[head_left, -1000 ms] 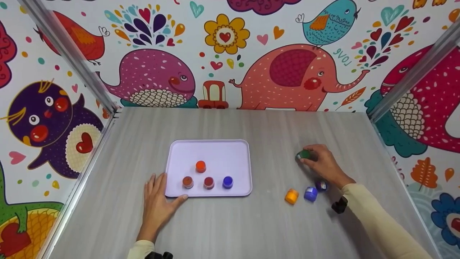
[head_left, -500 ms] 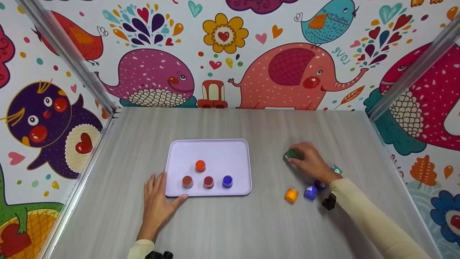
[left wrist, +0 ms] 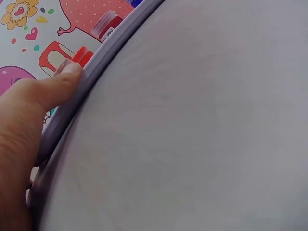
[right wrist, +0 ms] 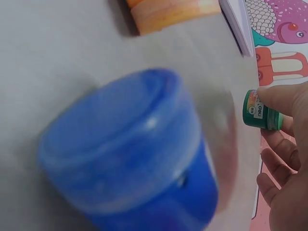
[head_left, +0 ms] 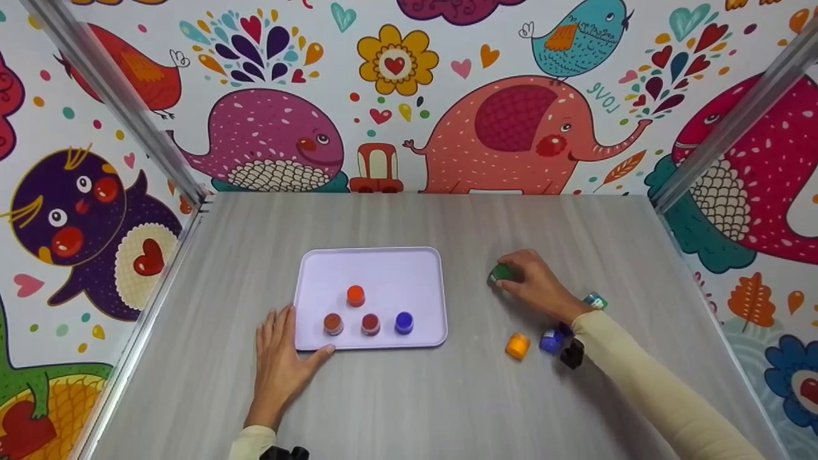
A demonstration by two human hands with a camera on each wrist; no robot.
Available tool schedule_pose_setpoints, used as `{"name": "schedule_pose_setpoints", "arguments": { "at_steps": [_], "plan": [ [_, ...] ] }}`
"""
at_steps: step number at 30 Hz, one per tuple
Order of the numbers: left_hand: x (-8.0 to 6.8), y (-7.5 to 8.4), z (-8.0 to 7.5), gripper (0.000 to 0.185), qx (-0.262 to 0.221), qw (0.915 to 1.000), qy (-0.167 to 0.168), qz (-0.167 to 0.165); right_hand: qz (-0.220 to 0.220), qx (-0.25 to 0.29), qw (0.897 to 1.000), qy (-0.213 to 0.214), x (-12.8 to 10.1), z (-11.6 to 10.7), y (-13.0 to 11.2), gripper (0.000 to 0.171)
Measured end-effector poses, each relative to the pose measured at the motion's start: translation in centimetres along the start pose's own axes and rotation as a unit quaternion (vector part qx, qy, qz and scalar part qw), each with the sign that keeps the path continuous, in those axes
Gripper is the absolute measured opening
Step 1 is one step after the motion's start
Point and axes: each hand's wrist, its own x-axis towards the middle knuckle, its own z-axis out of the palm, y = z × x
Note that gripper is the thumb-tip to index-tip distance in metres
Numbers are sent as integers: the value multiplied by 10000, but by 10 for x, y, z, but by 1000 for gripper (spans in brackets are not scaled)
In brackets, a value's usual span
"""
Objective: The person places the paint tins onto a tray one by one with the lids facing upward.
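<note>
A: How were the two hands posed?

B: The right hand (head_left: 540, 287) reached out over the worktop (head_left: 447, 396), fingers curled round a green jar (head_left: 500, 273) pinched at the fingertips; in the right wrist view the jar (right wrist: 260, 111) lay sideways between thumb and fingers. The left hand (head_left: 279, 358) lay flat on the worktop, fingers straight, its thumb (left wrist: 57, 86) pressed against the near rim of the lilac tray (head_left: 383, 268).

A: Where did the jar sit relative to edges and free surface?

B: It was held right of the tray, apart from its right rim, with bare worktop between them and behind, up to the patterned back wall (head_left: 409, 96).

A: What else lay around?

B: Four jars stood in the tray: an orange-red jar (head_left: 355, 295) behind a brown jar (head_left: 333, 323), a dark red jar (head_left: 370, 324) and a blue jar (head_left: 404, 322) in a row. Near the right wrist stood an orange jar (head_left: 517, 345) and a second blue jar (head_left: 551, 341), with a teal jar (head_left: 595, 300) beyond the sleeve. None stood between hand and tray.
</note>
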Motion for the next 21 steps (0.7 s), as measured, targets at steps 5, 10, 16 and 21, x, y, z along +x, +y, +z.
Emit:
{"name": "schedule_pose_setpoints", "arguments": {
  "at_steps": [5,10,16,21],
  "plan": [
    [0,-1,1,120,-19,10000,60,40,-74,-53,10000,-6,3,5,-6,45],
    [-1,0,1,120,-57,9999,95,84,-62,-31,10000,-52,6,10,-12,46],
    [-1,1,0,120,-4,10000,37,11,-142,17,9998,-147,11,17,-19,46],
    [-1,1,0,120,-12,10000,74,10,-253,-22,9995,-198,16,24,-26,45]
  ]
}}
